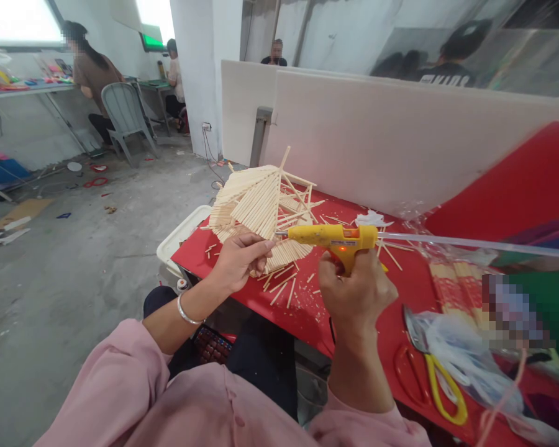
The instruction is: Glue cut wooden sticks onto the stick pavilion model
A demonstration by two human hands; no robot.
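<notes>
My right hand (354, 292) is wrapped round the grip of a yellow glue gun (330, 237), whose nozzle points left at a structure of glued wooden sticks (256, 208). A clear glue stick (470, 243) trails out of the gun's back to the right. My left hand (240, 257) is closed on the lower edge of the stick structure and holds it tilted up on the red table (307, 310). Loose sticks (284, 287) lie scattered under and beside it.
Yellow-handled scissors (435, 372) and clear plastic bags (466, 354) lie on the table at right. A white partition (377, 136) runs behind the table. A white tray (181, 236) sits at the table's left end. People sit at tables beyond a grey chair (125, 115).
</notes>
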